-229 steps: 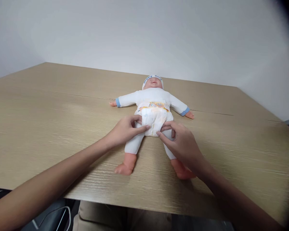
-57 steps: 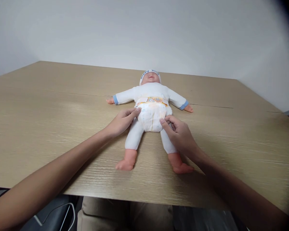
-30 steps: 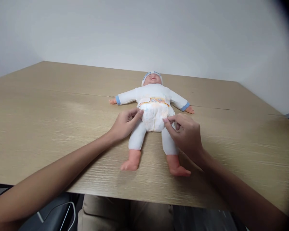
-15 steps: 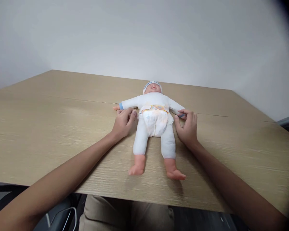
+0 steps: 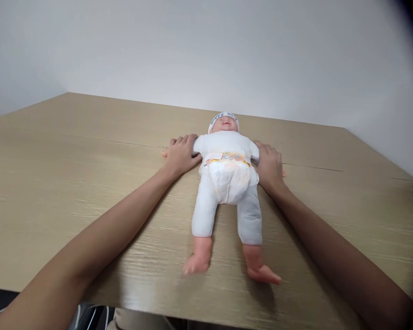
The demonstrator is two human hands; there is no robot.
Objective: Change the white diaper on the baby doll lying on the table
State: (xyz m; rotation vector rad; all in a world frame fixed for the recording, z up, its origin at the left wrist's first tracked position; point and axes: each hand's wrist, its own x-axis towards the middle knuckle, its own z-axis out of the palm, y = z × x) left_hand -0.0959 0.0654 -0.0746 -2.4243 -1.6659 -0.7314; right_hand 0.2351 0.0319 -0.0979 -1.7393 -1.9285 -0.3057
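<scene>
A baby doll (image 5: 224, 142) in a white body suit and lettered cap lies on its back, its feet towards me. Around its hips is a white diaper (image 5: 230, 179) with a patterned orange waistband. My left hand (image 5: 181, 155) is closed over the doll's arm on the left, and only the doll's fingertips show past it. On the other side, my right hand (image 5: 269, 166) wraps over the other arm, its fingers partly hidden; a bit of the doll's hand peeks out beyond.
The doll rests on a wide wooden table (image 5: 89, 192) with a thin seam across it. A pale wall (image 5: 192, 50) stands behind the far edge. Below the near edge, white cables (image 5: 78, 316) and part of my trousers (image 5: 134, 319) show.
Both hands have moved up from beside the diaper onto the doll's arms and taken hold of them. The doll appears larger and lower in view.
</scene>
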